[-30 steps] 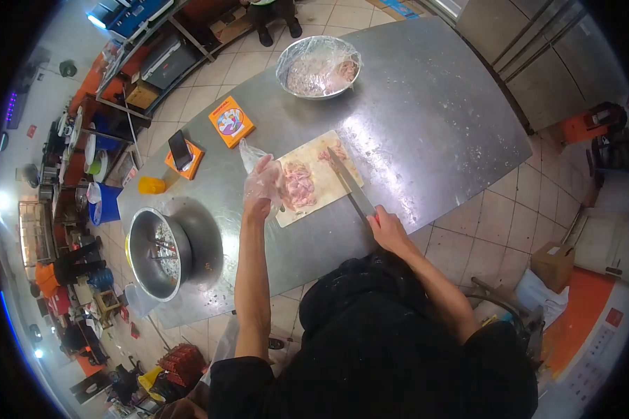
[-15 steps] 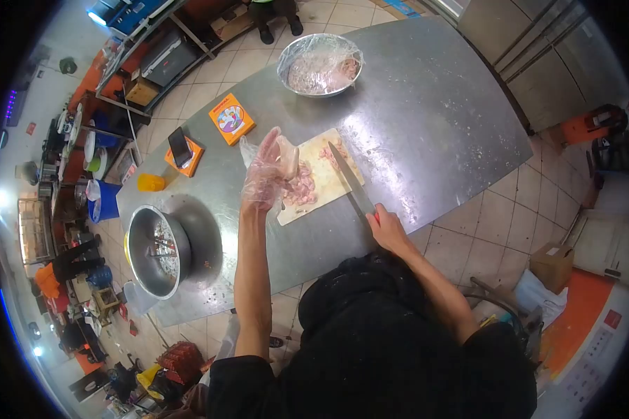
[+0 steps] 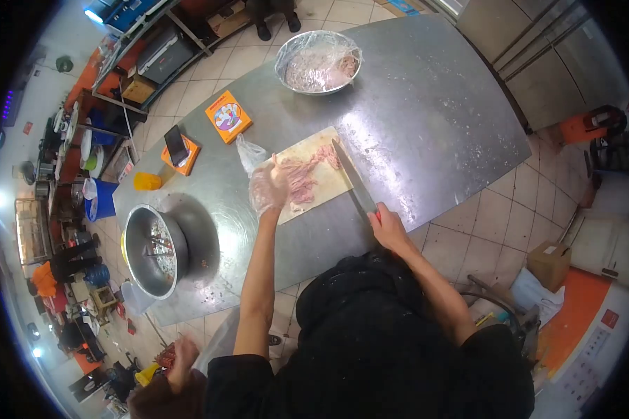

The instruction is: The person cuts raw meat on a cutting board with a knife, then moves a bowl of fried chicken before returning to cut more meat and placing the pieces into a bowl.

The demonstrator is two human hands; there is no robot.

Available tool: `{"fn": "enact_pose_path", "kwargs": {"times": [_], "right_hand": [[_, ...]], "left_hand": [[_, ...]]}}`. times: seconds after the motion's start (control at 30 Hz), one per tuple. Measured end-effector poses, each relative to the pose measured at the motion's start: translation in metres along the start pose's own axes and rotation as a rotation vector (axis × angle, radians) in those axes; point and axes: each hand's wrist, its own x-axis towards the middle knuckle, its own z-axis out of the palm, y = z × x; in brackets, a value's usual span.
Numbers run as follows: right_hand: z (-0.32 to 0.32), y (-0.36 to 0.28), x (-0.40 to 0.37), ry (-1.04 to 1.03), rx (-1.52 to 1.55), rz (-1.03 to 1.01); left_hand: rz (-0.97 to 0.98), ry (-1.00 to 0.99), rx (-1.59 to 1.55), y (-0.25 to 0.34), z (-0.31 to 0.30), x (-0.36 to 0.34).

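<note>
My right hand (image 3: 389, 228) is wrapped round the red handle of a long knife (image 3: 353, 178). The blade lies across the right part of a pale cutting board (image 3: 323, 199), its tip beside a small heap of chopped pink meat (image 3: 326, 155). At the board's left side is my left hand (image 3: 269, 187), in a clear plastic glove, against a larger pile of raw meat strips (image 3: 300, 183). Its fingers look outstretched, though partly blurred by the glove. A crumpled clear plastic bag (image 3: 250, 153) lies just beyond it.
A film-covered metal bowl (image 3: 319, 63) of pale food stands at the far side of the steel table (image 3: 426, 105). Left are an orange box (image 3: 228, 116), a phone (image 3: 177, 144) on another box, a yellow cup (image 3: 147, 181) and a deep metal bowl (image 3: 156, 251). Another person's hand (image 3: 182, 359) shows lower left.
My left hand has come down from above the board to the meat's left side, and the meat lies more spread out. The knife hardly moved. Another person's hand has appeared lower left.
</note>
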Motion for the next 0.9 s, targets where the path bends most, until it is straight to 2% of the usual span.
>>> {"fn": "enact_pose_path", "kwargs": {"times": [0.03, 0.1, 0.13, 0.2, 0.23, 0.3, 0.33, 0.4, 0.43, 0.5, 0.53, 0.57, 0.6, 0.63, 0.67, 0.73, 0.8, 0.87, 0.9], "right_hand": [[0.001, -0.001, 0.000, -0.001, -0.006, 0.004], [0.003, -0.001, 0.002, -0.006, -0.017, 0.002], [0.006, 0.000, 0.002, -0.002, -0.016, -0.012], [0.007, -0.001, 0.002, 0.000, -0.021, -0.029], [0.007, -0.003, 0.002, -0.011, -0.022, -0.027], [0.006, -0.003, 0.000, -0.018, -0.030, -0.031], [0.008, -0.002, -0.002, -0.002, -0.027, -0.023], [0.004, -0.002, -0.002, 0.017, -0.022, -0.019], [0.001, -0.004, -0.004, -0.001, -0.024, -0.008], [0.000, -0.002, -0.006, -0.019, -0.015, 0.009], [0.001, 0.003, -0.007, -0.039, -0.045, -0.009], [0.004, 0.006, -0.009, -0.060, -0.076, -0.027], [0.006, 0.007, -0.010, -0.063, -0.072, -0.026], [0.009, 0.007, -0.012, -0.088, -0.118, -0.053], [0.010, 0.004, -0.013, -0.114, -0.164, -0.084], [0.012, -0.003, -0.018, -0.181, -0.200, -0.084], [0.014, -0.008, -0.022, -0.245, -0.240, -0.089], [0.016, -0.010, -0.026, -0.282, -0.239, -0.196], [0.014, -0.013, -0.025, -0.283, -0.242, -0.201]], "left_hand": [[-0.005, 0.003, -0.001, 0.009, -0.004, -0.001], [0.383, 0.099, 0.108, 0.024, -0.005, -0.001], [0.376, 0.103, 0.108, 0.030, -0.001, 0.000], [0.384, -0.052, 0.259, 0.032, 0.018, 0.009], [0.379, -0.049, 0.254, 0.027, 0.028, 0.016], [0.522, -0.154, 0.442, 0.015, 0.046, 0.029], [0.521, -0.147, 0.440, 0.016, 0.049, 0.031], [0.442, -0.309, 0.535, 0.032, 0.033, 0.036], [0.445, -0.309, 0.540, 0.037, 0.020, 0.036], [0.258, -0.262, 0.222, 0.046, -0.006, 0.033], [0.260, -0.268, 0.227, 0.042, -0.010, 0.033], [0.190, -0.256, 0.046, 0.033, -0.014, 0.035], [0.117, -0.241, -0.135, 0.019, -0.018, 0.039], [0.147, -0.136, -0.514, -0.038, 0.024, 0.050], [0.141, -0.134, -0.510, -0.046, 0.015, 0.052], [0.019, -0.279, -1.426, -0.058, 0.001, 0.054], [0.053, -0.231, -1.311, -0.038, -0.037, 0.054], [-0.108, -0.151, -1.117, -0.003, -0.078, 0.046], [-0.152, -0.094, -1.138, 0.001, -0.083, 0.046]]}}
